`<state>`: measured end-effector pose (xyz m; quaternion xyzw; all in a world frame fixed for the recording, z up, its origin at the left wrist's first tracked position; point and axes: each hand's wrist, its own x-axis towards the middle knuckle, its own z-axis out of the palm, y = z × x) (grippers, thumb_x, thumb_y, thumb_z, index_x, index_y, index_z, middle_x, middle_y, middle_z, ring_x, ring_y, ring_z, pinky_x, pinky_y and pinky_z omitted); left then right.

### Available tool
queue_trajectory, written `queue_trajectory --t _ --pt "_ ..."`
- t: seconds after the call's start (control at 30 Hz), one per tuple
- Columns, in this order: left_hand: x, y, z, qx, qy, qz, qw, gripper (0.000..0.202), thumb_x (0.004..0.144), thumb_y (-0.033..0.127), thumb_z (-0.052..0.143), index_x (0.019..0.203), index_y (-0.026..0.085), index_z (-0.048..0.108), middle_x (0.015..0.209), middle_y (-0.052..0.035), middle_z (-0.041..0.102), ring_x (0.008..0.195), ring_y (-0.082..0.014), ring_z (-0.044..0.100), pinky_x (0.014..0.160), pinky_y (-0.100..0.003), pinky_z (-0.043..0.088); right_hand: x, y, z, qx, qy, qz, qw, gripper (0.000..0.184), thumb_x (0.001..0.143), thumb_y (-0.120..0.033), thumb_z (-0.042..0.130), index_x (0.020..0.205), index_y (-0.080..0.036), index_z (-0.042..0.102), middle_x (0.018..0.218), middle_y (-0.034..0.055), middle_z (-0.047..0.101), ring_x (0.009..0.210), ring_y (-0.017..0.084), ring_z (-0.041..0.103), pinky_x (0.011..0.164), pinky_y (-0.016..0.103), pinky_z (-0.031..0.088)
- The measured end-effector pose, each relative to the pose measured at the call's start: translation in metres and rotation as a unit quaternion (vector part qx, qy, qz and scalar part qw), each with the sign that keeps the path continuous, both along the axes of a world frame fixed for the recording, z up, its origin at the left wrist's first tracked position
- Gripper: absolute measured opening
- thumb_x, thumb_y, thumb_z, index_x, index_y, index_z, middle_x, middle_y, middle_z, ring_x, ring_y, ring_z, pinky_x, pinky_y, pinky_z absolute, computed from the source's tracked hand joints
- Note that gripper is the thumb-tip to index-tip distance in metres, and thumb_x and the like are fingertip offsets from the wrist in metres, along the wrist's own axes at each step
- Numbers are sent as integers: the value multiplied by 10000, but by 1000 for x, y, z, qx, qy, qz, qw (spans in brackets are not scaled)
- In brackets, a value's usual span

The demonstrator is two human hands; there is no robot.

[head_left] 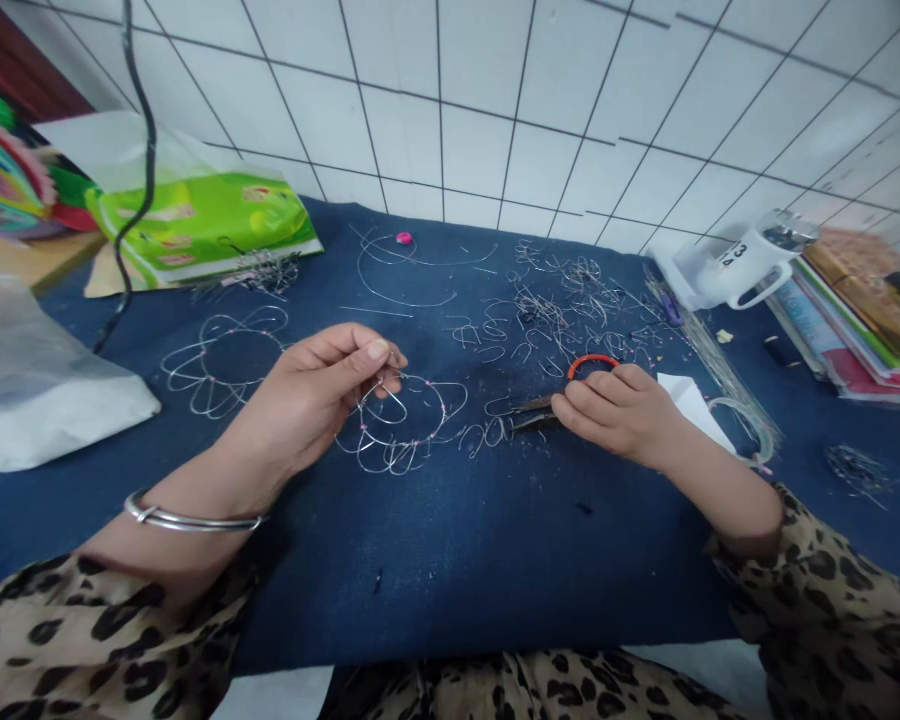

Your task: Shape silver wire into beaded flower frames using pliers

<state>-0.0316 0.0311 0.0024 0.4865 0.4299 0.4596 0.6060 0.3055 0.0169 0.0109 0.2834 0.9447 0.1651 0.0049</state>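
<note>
the wire flower frame [401, 425] lies on the blue cloth [450, 570] in front of us, just left of the middle. our left hand [322, 390] pinches its upper rim between thumb and fingertips, lifting that edge slightly. the frame shows a round ring with small pink beads and a row of looped petals along its lower and left side. the upper right arc looks bare, so we judge it partly built, with more petals to add there. our right hand [615, 410] is clenched around the pliers [529, 408], whose orange handle curves above the knuckles. their tips point left toward the frame and stop just short of it.

to the left lies a second wire flower [221, 360] with petals all round, which we take to be finished. behind the pliers a heap of bent wire pieces [562, 300] spreads over the cloth, so plenty of stock appears ready. a bundle of straight wires [709, 350] runs along the right, and one pink bead [403, 238] sits near the tiled wall.

for writing, the white mug [735, 265] on its side at the right carries dark digits, seemingly a 3 above a 14, though they are blurred. the green packet [202, 220] at the left bears printed patches that we cannot read. the stack of books [862, 310] at the far right shows no legible title. a silver bangle [187, 518] circles our left wrist.
</note>
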Motion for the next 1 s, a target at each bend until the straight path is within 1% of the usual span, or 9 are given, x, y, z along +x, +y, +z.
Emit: queue_trajectory --t 0.07,0.23,0.3,0.37,0.47,0.53,0.63,0.87,1.0 --pt "0 0 0 0 0 -2 1000 90 832 255 598 782 184 621 858 -26 610 690 -107 525 626 -239 427 1 0 0 -15 9 -11 1000 341 907 -170 389 1183 -356 466 1069 -14 585 935 184 484 722 350 339" --pt "0 1 0 2 -6 -4 1000 85 829 241 601 772 183 624 847 -20 615 681 -98 530 623 -236 429 2 3 -1 26 26 6 999 298 904 -169 408 1156 -292 506 1020 10 606 894 172 470 711 342 319" --pt "0 1 0 4 -6 -4 1000 85 828 246 603 773 185 626 846 -18 618 683 -100 534 624 -240 433 2 7 -3 16 43 14 999 263 901 -204 434 1136 -274 528 999 14 621 885 167 473 717 333 322" --pt "0 0 1 4 -7 -5 1000 84 827 249 604 779 186 629 846 -16 622 684 -102 537 630 -246 436 1 10 -4 -28 72 22 997 230 897 -278 463 1108 -255 551 983 20 634 883 165 486 730 322 336" --pt "0 0 1 4 -5 -6 1000 83 822 251 610 775 187 632 840 -16 626 679 -101 539 630 -251 433 -2 11 -2 -139 108 32 984 240 881 -374 490 1038 -222 591 957 33 646 872 155 517 756 298 370" --pt "1 0 1 5 -2 -3 1000 85 819 258 614 770 192 633 839 -21 624 683 -106 535 628 -255 432 -3 11 3 -201 96 9 975 240 878 -392 491 996 -221 610 933 29 650 865 150 535 756 285 386" --pt "1 -1 0 4 4 2 1000 85 822 266 612 771 201 633 845 -23 623 694 -113 528 626 -257 430 2 8 14 -236 61 -59 968 235 872 -403 494 984 -238 620 923 20 651 870 155 555 736 278 399" --pt "1 -1 -1 4 0 -2 1000 82 830 241 601 777 186 629 860 -24 627 688 -102 533 641 -252 428 11 -3 31 -194 -8 -130 972 225 849 -393 522 990 -251 625 959 17 656 911 181 591 729 291 408" --pt "1 -1 -3 14 4 -5 1000 84 836 237 593 789 174 622 863 -31 613 694 -98 535 648 -239 422 5 -8 38 -215 -26 -158 963 260 845 -437 503 969 -246 627 959 28 653 885 192 600 679 281 394"
